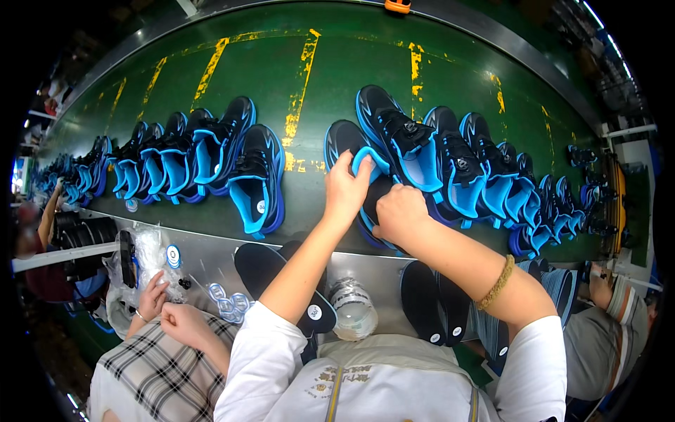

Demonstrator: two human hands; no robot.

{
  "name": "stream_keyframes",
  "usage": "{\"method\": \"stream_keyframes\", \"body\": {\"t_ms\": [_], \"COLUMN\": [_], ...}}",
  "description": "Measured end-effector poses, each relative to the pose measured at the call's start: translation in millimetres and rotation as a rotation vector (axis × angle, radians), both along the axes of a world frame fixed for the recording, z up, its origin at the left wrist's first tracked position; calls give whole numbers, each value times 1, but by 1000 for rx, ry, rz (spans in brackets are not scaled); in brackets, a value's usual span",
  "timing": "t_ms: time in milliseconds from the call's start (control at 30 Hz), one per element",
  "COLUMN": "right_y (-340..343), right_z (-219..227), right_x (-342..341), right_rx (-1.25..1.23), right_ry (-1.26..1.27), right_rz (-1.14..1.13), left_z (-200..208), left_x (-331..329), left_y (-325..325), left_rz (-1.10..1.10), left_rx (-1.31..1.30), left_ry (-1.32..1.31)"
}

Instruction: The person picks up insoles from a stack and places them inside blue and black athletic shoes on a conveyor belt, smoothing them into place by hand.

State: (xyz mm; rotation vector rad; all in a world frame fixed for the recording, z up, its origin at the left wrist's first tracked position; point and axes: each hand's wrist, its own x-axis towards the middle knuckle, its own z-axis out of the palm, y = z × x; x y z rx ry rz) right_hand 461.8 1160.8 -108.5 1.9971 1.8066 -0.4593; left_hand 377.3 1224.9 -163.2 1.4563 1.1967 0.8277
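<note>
A black and blue sneaker (342,139) rests on the green belt in front of me, toe pointing away. My left hand (347,186) pinches the bright blue lining at its opening, thumb and fingers closed on the edge. Curled at the heel end, my right hand (403,213) grips the same sneaker; its fingertips are partly hidden. Just right of it stands another black sneaker (394,126) with a dial on its tongue. To the left is a single sneaker (261,162) with a round white sticker inside.
Rows of similar sneakers line the green belt (330,63) on both sides. Black insoles (424,299), a clear plastic jar (353,313) and round stickers (228,304) lie on the metal ledge nearer me. A co-worker's hands (184,325) are at left; another person (606,344) sits at right.
</note>
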Motion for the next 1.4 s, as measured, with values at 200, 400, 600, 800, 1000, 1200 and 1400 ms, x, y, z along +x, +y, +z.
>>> {"method": "stream_keyframes", "body": {"t_ms": [200, 400, 600, 800, 1000, 1200, 1400], "right_y": [10, -7, -8, -1, -2, -9, 9], "right_z": [-8, -69, -89, -71, -66, -81, -114], "right_x": [12, 4, 6, 11, 10, 32, 30], "right_rx": [-249, 131, 262, -156, -319, 105, 106], "right_ry": [222, 157, 220, 145, -91, 223, 365], "right_rz": [201, 206, 58, 143, 434, 315, 338], "left_z": [-7, -9, -7, -18, -18, -18, -25], "left_x": [-4, -7, -4, -6, 1, 11, 17], "left_y": [2, 9, 6, 2, -15, -32, -37], "left_rz": [-49, -200, -158, -135, -52, 44, -4], "left_rx": [248, 357, 267, 206, 243, 386, 669], "left_ry": [134, 174, 150, 67, 25, -58, -1]}}
